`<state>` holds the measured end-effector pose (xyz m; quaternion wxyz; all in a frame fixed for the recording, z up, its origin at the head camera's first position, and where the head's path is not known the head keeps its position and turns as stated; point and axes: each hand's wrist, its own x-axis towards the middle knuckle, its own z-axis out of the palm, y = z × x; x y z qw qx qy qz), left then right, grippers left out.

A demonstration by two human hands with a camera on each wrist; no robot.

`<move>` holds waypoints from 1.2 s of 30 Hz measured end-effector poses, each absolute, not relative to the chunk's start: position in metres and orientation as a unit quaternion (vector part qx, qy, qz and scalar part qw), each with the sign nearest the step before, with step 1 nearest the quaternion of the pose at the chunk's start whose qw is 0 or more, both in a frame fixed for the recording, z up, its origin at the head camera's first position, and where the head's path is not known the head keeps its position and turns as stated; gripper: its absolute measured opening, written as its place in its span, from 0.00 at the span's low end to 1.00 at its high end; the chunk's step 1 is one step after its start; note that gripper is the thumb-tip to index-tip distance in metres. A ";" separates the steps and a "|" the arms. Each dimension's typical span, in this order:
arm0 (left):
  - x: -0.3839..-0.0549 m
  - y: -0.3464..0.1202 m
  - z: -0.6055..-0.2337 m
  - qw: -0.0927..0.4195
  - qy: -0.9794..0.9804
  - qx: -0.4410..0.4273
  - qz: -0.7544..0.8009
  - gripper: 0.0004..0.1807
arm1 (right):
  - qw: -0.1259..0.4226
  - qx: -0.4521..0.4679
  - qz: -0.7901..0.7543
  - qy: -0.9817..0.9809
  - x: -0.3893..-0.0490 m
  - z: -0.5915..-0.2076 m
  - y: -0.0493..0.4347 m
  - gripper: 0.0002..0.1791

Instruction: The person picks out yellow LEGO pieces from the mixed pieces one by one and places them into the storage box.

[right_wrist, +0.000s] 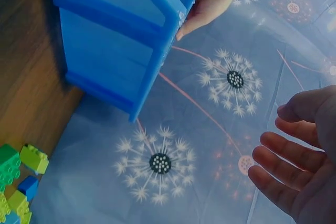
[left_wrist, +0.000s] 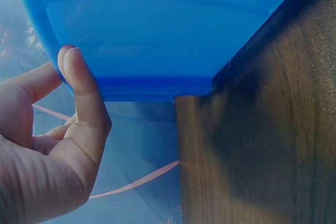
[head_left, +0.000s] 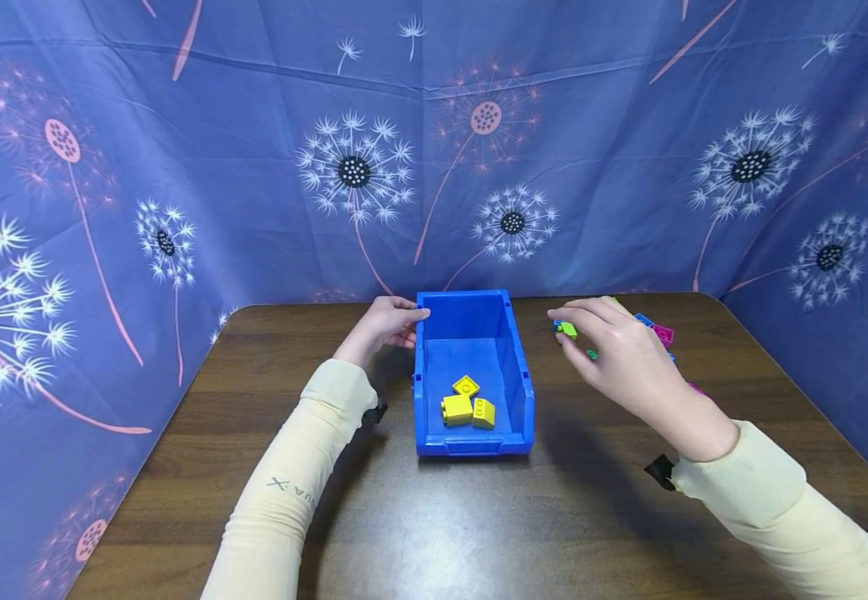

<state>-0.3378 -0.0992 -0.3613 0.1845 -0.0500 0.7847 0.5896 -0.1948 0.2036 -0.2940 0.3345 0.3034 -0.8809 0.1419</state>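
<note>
A blue plastic bin (head_left: 464,315) stands on the table. Its back left rim is pinched by my left hand (head_left: 388,321), and the left wrist view shows the thumb (left_wrist: 84,85) against the bin's side. On the bin floor lie a yellow toy brick (head_left: 457,409), a sloped yellow brick (head_left: 483,413) and a smaller yellow brick (head_left: 467,386). To the right of the bin, my right hand (head_left: 621,354) hovers over loose bricks with relaxed, slightly bent fingers and nothing in its grasp. It partly hides those bricks in the head view.
Several loose bricks lie on the wooden table (head_left: 253,492) at the right, among them a lime brick (head_left: 567,330), a pink brick (head_left: 664,335) and, in the right wrist view, a green brick (right_wrist: 8,163). A blue dandelion-print cloth (head_left: 591,150) hangs behind the table.
</note>
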 end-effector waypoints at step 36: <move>-0.340 -0.098 -0.362 0.181 0.787 -0.053 0.587 0.25 | 0.299 0.182 0.137 -0.927 -0.171 -0.308 0.264 0.26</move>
